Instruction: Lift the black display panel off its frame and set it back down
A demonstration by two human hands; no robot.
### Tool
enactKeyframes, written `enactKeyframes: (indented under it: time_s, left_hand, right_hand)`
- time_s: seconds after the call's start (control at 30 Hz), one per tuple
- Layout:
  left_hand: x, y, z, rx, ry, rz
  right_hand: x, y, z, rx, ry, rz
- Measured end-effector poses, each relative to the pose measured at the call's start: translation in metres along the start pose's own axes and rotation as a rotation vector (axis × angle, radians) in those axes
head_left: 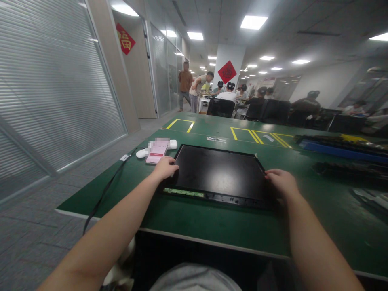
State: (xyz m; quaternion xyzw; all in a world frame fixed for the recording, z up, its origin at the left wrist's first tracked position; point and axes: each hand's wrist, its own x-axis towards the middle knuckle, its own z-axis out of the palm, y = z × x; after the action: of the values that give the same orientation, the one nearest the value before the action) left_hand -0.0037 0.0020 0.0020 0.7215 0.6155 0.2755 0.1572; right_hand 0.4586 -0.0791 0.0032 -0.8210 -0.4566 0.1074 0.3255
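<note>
A black flat display panel [220, 167] lies face up on the green table, with a green circuit strip [184, 192] along the left part of its near edge. My left hand [165, 168] grips the panel's left edge, thumb on the front side and fingers curled around the rim. At the opposite edge, my right hand [282, 182] pinches the right side between thumb and fingers. Whether the panel is slightly raised from the table I cannot tell.
A phone [157, 153] with a pink screen lies beyond my left hand, beside a white device [172, 144]. A black cable [106, 190] crosses the table's left edge. Dark parts and a blue strip [339, 149] are at the right. Several people sit or stand in the background.
</note>
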Motion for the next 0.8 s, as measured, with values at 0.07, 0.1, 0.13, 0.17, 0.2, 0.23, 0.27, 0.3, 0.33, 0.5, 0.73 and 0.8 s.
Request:
enactKeyframes:
  time_s: [0.07,0.1,0.13,0.17,0.2,0.23,0.27,0.3,0.33,0.5,0.73,0.8]
  left_hand:
    - [0.0027,-0.0024,0.0007,0.03,-0.001,0.033]
    - [0.0038,-0.0034,0.001,0.039,-0.008,0.049]
    - [0.0047,-0.0042,0.0012,0.048,-0.013,0.061]
    - [0.0052,-0.0049,0.0014,0.058,-0.014,0.066]
    - [0.0054,-0.0053,0.0016,0.07,-0.008,0.065]
    - [0.0053,-0.0056,0.0017,0.084,0.0,0.057]
    - [0.0049,-0.0058,0.0019,0.101,0.01,0.045]
    - [0.0044,-0.0057,0.002,0.119,0.018,0.033]
    - [0.0038,-0.0056,0.0021,0.135,0.02,0.025]
    - [0.0018,-0.005,0.0023,0.163,0.001,0.034]
    - [0.0036,-0.0087,0.0032,0.131,0.011,0.082]
    - [0.0036,-0.0085,0.004,0.121,0.004,0.079]
  right_hand:
    - [0.0009,0.0009,0.0006,-0.003,-0.002,0.004]
    - [0.0013,0.0011,0.0008,-0.004,0.0,0.005]
    - [0.0015,0.0013,0.001,-0.004,0.004,0.003]
    - [0.0017,0.0013,0.001,-0.003,0.009,-0.001]
    - [0.0017,0.0013,0.001,-0.001,0.013,-0.006]
    - [0.0017,0.0012,0.0009,0.0,0.016,-0.007]
    - [0.0017,0.0011,0.0008,0.001,0.013,-0.002]
    - [0.0015,0.001,0.0008,0.001,0.008,0.008]
    - [0.0014,0.0008,0.0007,0.001,0.003,0.019]
    - [0.0002,-0.0007,0.0007,-0.004,0.005,0.038]
    - [-0.0012,-0.0015,-0.0001,-0.002,0.004,0.026]
    - [-0.001,-0.0008,0.0004,-0.002,0.023,0.01]
